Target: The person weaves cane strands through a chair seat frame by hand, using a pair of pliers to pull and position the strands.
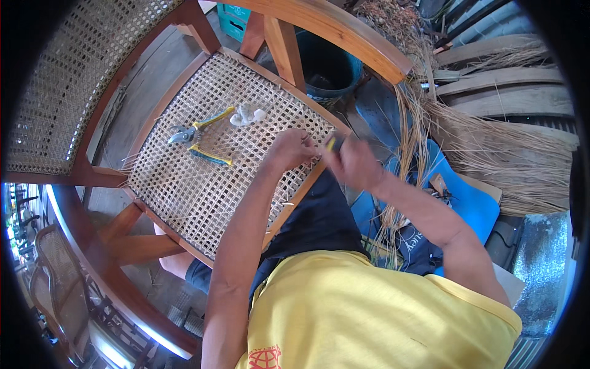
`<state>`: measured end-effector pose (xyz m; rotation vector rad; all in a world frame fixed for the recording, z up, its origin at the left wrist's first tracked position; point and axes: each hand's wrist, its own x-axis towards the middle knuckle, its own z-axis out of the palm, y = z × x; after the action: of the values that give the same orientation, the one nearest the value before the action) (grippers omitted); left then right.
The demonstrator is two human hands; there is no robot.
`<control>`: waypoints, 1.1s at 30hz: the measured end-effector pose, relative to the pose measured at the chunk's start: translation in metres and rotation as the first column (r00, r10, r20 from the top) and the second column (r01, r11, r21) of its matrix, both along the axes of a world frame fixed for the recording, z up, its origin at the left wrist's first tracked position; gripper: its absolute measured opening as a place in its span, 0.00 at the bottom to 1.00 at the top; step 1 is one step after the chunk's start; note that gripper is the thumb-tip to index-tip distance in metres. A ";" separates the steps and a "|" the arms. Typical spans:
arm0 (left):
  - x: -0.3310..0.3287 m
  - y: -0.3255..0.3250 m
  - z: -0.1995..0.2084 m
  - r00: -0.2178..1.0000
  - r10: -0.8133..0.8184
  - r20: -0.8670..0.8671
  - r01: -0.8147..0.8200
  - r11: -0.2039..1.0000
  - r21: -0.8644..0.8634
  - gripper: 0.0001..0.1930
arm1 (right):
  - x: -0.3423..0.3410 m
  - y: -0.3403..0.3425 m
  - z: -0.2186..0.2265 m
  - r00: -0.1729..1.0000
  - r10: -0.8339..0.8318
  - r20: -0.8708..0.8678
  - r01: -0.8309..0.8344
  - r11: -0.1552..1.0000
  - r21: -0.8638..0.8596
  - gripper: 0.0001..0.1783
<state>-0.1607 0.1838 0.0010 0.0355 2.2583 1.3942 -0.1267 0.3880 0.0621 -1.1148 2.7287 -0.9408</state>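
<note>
Across my lap lies a chair seat of woven cane (pixel 190 163) in a brown wooden frame. My left hand (pixel 292 149) is closed in a pinch at the seat's right corner; what its fingertips hold is too small to make out. Just beside it, my right hand (pixel 355 163), smeared by motion, grips a tool with a black and yellow handle (pixel 335 143) over the frame's edge. The tool's working end cannot be made out. Pruning shears (pixel 195 130) with yellow and teal handles rest spread on the weave, near a crumpled white lump (pixel 246 115).
The chair's cane backrest (pixel 86 67) rises at the left. A dark bucket (pixel 326 64) stands beyond the seat. Loose cane strands (pixel 491 147) spread at the right, around a blue plastic piece (pixel 464 197). Other cane chairs (pixel 61 283) show at lower left.
</note>
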 end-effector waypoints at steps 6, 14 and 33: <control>0.001 -0.002 0.003 0.999 -0.013 -0.030 0.014 1.000 0.016 0.12 | 0.001 -0.005 0.001 0.998 -0.049 -0.050 0.048 0.998 -0.035 0.12; -0.001 0.002 0.010 0.997 -0.026 0.075 0.023 0.999 0.044 0.10 | -0.004 -0.007 0.109 0.971 -0.238 0.007 0.232 0.941 -0.245 0.08; 0.000 0.018 0.017 0.999 -0.029 -0.034 0.017 0.953 -0.303 0.14 | 0.027 0.034 0.043 0.786 -0.488 0.379 0.609 0.715 -0.343 0.10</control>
<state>-0.1605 0.2015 0.0184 -0.0137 2.4704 1.0289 -0.0995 0.4220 0.1056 -0.1026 2.7104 -1.7235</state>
